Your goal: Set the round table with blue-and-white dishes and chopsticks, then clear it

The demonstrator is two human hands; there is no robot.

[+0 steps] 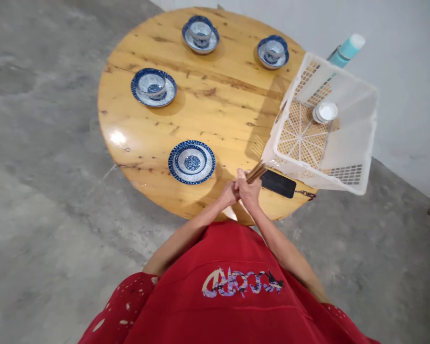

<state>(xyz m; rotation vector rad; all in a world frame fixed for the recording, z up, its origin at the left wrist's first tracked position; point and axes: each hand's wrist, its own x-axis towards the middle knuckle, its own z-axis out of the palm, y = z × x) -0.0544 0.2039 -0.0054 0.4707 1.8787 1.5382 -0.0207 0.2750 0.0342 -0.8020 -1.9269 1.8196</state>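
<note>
Close to the near edge of the table, my left hand (231, 194) and my right hand (250, 192) meet around a bundle of thin brown chopsticks (257, 172). Both hands are closed, and the bundle's upper ends point up and right toward the crate. Below my left hand a pale, pointed shape (230, 213) shows; what it is I cannot make out. Left of my hands lies a blue-and-white plate (192, 181) with a smaller patterned bowl or dish (192, 161) on it. A black phone (278, 184) rests just right of my right hand.
A white plastic crate (344, 179) stands at the table's right, with small white cups (325, 112) inside. Plates with bowls sit at the left (154, 87), back (200, 36) and back right (273, 51) of the round wooden table (218, 114). Behind the crate is a turquoise cylinder (347, 50).
</note>
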